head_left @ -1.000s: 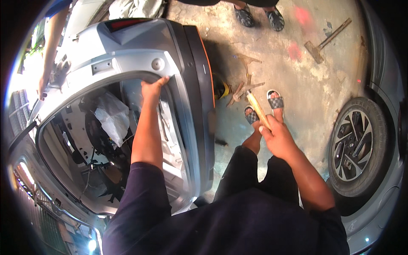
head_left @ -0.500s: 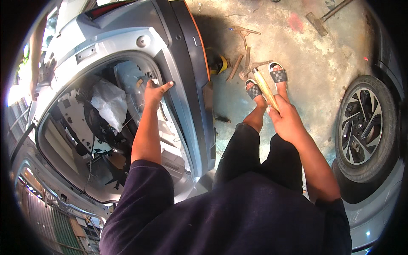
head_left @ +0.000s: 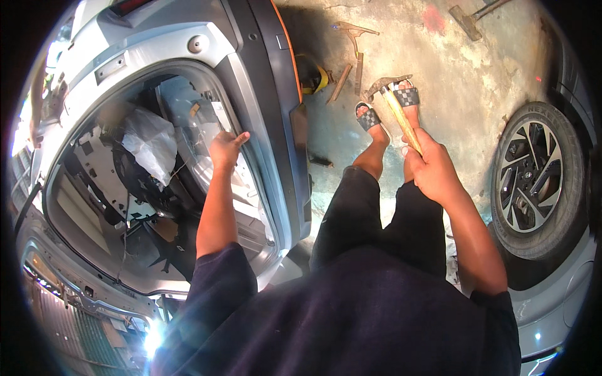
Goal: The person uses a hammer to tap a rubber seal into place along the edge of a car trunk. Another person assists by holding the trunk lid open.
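My right hand [head_left: 434, 168] is wrapped round the wooden handle of a hammer [head_left: 399, 113]. Its rusty metal head hangs out over my sandalled feet, well above the floor. On the left is the open trunk of a grey car, and my left hand [head_left: 227, 149] grips the trunk sill [head_left: 252, 164] there. The thumb of that hand lies on the sill, while its curled fingers reach down over the inner side, their tips hidden. Inside the stripped trunk, a crumpled translucent plastic sheet [head_left: 150, 143] lies beyond my left hand.
On the concrete floor [head_left: 414, 56] lie a sledgehammer [head_left: 466, 24], a rusty metal tool [head_left: 355, 31] and rusty bars [head_left: 340, 84]. A black-and-yellow object [head_left: 313, 74] sits beside the bumper [head_left: 268, 75]. Close on my right stands another car's wheel [head_left: 530, 178].
My left hand has slid nearer to me along the sill, its fingers lower inside. The hammer head has swung slightly right, still in my right hand. The whole view has shifted a little.
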Demonstrator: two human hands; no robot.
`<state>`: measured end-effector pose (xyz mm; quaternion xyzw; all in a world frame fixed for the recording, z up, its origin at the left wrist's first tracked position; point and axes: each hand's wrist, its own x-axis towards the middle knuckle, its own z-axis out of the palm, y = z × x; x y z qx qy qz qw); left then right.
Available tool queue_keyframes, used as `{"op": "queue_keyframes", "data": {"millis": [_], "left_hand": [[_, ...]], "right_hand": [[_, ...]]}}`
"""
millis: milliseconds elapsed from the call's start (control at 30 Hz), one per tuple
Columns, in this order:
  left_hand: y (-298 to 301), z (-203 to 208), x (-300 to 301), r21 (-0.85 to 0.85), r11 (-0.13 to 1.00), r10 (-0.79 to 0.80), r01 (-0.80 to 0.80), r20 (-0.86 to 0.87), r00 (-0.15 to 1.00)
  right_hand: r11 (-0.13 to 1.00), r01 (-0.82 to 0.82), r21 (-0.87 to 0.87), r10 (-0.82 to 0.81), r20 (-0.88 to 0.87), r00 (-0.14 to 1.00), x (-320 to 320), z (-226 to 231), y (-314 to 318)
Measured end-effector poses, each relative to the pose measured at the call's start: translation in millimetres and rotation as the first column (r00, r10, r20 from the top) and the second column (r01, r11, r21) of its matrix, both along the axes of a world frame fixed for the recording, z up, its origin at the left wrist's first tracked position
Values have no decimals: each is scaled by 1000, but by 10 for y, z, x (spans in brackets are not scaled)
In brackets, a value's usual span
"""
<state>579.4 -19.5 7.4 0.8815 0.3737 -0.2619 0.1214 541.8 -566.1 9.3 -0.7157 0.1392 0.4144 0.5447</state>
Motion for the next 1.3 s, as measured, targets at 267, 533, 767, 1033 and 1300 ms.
{"op": "queue_keyframes", "data": {"millis": [267,533,767,1033,1300], "left_hand": [[202,51,72,19,996,-87,87,-2,996],[-130,-444,-196,66,994,-105,90,292,951],[-88,-431,-264,224,956,-249,190,275,929],[-53,-488,-851,309,932,-291,190,323,900],[148,-349,-1531,174,930,-367,324,382,848]], "right_hand": [[1000,-2,-15,3,65,998,78,14,1],[999,34,23,-34,-27,999,-34,-65,31],[999,-5,36,7,-64,998,-23,-67,155],[1000,-24,9,25,-202,979,7,-28,200],[1000,16,0,-15,-94,995,-635,-174,196]]}}
